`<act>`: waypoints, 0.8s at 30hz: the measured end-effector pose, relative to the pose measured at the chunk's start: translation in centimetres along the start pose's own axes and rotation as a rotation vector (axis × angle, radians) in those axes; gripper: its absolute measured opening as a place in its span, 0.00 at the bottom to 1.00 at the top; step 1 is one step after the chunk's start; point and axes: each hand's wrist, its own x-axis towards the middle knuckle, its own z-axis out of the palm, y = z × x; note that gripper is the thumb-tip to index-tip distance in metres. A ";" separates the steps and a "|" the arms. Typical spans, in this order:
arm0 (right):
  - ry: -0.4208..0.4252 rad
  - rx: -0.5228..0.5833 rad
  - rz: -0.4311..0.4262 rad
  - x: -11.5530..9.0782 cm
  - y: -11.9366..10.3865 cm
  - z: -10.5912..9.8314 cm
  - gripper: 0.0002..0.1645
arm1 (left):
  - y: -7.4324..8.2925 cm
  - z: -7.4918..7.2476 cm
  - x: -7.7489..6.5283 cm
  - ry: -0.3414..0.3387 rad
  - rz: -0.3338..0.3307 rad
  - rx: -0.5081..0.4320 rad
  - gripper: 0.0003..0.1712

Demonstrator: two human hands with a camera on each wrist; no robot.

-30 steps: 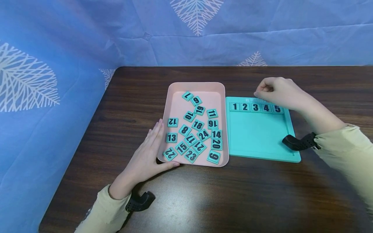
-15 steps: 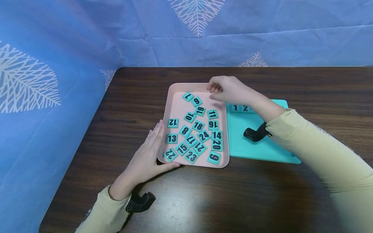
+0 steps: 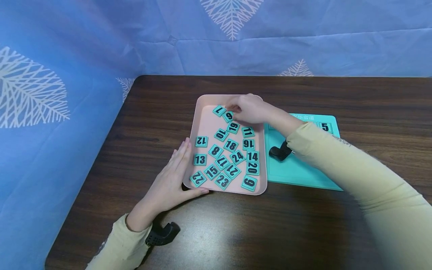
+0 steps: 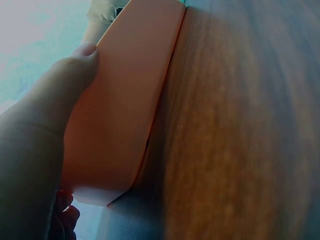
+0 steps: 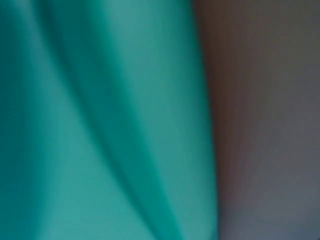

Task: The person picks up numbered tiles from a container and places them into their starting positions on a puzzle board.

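Note:
A pink tray [image 3: 194,123] holds several turquoise number tiles lying flat at mixed angles. My left hand [image 3: 170,182] rests at its near left corner, fingers straight along the left side and thumb along the front. In the left wrist view, the thumb [image 4: 75,72] lies against the tray wall [image 4: 125,100]. My right hand [image 3: 248,108] reaches over the tray's back right, its loosely bent fingertips right at a tile reading 6 or 9 [image 3: 228,116]. Beside that lies the 7 tile [image 3: 219,110]. The right wrist view is blurred.
A turquoise board [image 3: 297,172] lies against the tray's right side, partly under the right forearm; its 5 tile [image 3: 326,127] shows in the top row. The dark wooden table [image 3: 270,228] meets blue leaf-print cloth [image 3: 168,56] behind and at the left.
My right hand has moved left from above the board's top edge to the tiles at the tray's back. Its sleeve now covers the 1 to 4 tiles. The left hand has stayed put.

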 end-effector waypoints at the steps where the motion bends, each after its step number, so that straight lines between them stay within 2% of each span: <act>1: 0.001 -0.018 -0.004 0.0 0.0 0.1 0.22 | 0.0 0.0 0.0 0.002 0.004 0.002 0.69; 8: 0.005 -0.087 -0.019 0.0 -0.2 0.3 0.18 | 0.1 0.0 0.0 0.013 0.016 0.005 0.69; 16: -0.013 -0.069 -0.010 0.0 -0.3 0.3 0.24 | 0.1 0.0 0.1 0.011 0.021 0.000 0.69; 19: -0.017 -0.050 -0.011 0.0 -0.3 0.3 0.20 | 0.1 0.0 0.1 0.012 0.021 -0.001 0.69; 24: 0.005 -0.036 0.008 -0.3 -0.5 0.1 0.07 | 0.1 0.0 0.0 0.006 0.015 -0.003 0.69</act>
